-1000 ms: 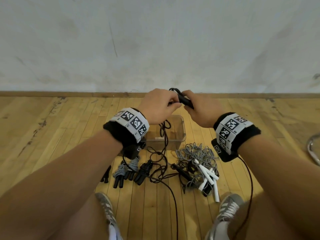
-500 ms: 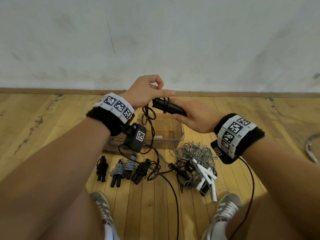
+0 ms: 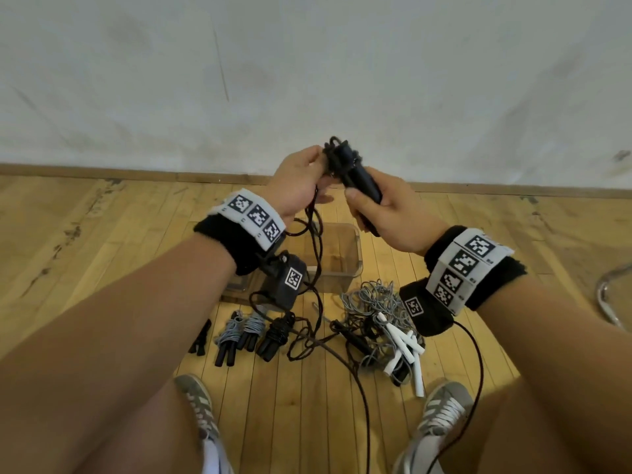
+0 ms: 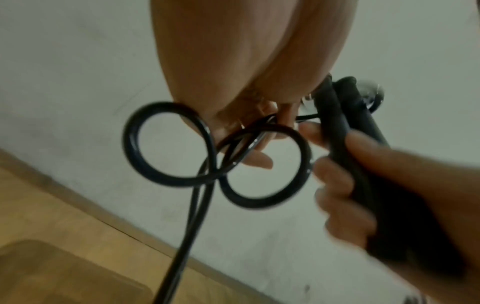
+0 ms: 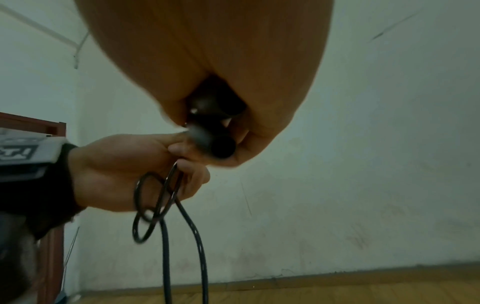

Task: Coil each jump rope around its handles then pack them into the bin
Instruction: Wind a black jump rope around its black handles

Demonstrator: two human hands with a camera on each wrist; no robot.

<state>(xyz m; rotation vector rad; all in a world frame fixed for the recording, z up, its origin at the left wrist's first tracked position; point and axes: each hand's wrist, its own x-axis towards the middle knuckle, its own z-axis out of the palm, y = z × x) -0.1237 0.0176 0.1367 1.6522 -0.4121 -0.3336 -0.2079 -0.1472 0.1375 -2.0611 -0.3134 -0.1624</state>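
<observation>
My right hand (image 3: 376, 203) grips the two black handles (image 3: 359, 176) of a jump rope, held side by side and tilted up toward the wall. Several turns of black rope (image 3: 337, 157) wrap their upper ends. My left hand (image 3: 304, 179) pinches the rope just left of the handles; in the left wrist view the rope (image 4: 215, 160) forms two loops below my fingers (image 4: 257, 160) and hangs down. The right wrist view shows the handle ends (image 5: 221, 144) in my fist. The clear bin (image 3: 342, 268) stands on the floor below my hands.
On the wooden floor lie three coiled ropes with black handles (image 3: 253, 336) at left and a tangle of grey rope with white handles (image 3: 386, 319) at right. My shoes (image 3: 441, 415) are at the near edge. A metal hoop (image 3: 608, 302) lies far right. The wall is close ahead.
Both hands rose toward the wall. The handles tilted more upright, and my left hand came round from above to the left side, with more rope now wound on the handle tops.
</observation>
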